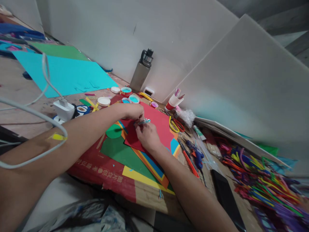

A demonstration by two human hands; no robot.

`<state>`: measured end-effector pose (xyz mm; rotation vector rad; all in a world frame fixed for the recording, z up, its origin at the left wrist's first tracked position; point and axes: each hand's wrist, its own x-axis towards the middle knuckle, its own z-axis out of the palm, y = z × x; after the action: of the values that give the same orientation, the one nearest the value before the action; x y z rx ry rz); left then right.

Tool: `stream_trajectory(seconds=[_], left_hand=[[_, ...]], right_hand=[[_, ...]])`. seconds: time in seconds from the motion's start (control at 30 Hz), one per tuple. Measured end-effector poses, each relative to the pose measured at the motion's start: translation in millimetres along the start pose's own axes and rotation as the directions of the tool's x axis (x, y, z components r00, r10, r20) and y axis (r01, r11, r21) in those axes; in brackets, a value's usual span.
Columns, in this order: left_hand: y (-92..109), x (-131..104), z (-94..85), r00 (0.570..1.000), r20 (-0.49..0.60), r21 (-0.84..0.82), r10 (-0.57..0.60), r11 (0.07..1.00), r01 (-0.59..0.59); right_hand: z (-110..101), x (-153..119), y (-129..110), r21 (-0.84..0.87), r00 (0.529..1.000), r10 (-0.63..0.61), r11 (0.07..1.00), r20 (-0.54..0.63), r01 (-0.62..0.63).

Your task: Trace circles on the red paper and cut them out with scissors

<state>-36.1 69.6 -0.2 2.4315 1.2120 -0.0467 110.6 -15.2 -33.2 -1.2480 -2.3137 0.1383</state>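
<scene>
A red sheet of paper (160, 122) lies on top of a stack of coloured sheets, with both hands over it. My right hand (147, 134) is closed round a slim silver and light-blue pen-like tool (145, 121), whose end sticks out above the fingers. Just beyond it, my left hand (135, 111) is curled with its fingers down by the tool; what it pinches, if anything, is hidden. Under the red sheet show orange, blue and yellow edges and a green sheet (118, 149). A green paper circle (113, 131) rests left of the hands.
Open paint pots (134, 99), a bottle (142, 71) and a cup of pens (173, 101) stand behind. Yellow-handled scissors (173, 125), a glue gun (198, 158), a phone (227, 199) and pipe cleaners (267, 183) lie right. A white cable (36, 111) loops across my left forearm.
</scene>
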Motion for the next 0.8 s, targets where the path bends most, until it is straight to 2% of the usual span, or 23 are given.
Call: stream_trajectory(seconds=[0.1,0.37,0.6,0.8], left_hand=[[4.0,-4.0,-2.0,1.0,0.014,-0.02,-0.016,1.0,0.016],[25.2,-17.3,-12.4,1.0,0.016,0.067,-0.002,0.998,0.001],[17.3,-10.7,-9.2,0.999,0.023,0.015,0.043,0.999,-0.043],[14.8,-7.6,-8.4,0.997,0.016,0.057,0.079,0.995,-0.079]], right_hand=[[-0.8,-0.3,-1.6,0.003,1.0,-0.006,1.0,0.001,0.006],[-9.8,-8.3,-1.8,0.03,0.999,-0.026,0.999,0.022,0.025],[-16.5,-18.6,3.1,0.139,1.0,0.031,0.99,-0.007,-0.029],[-20.8,-23.1,8.8,0.172,0.998,0.061,0.983,0.0,-0.06]])
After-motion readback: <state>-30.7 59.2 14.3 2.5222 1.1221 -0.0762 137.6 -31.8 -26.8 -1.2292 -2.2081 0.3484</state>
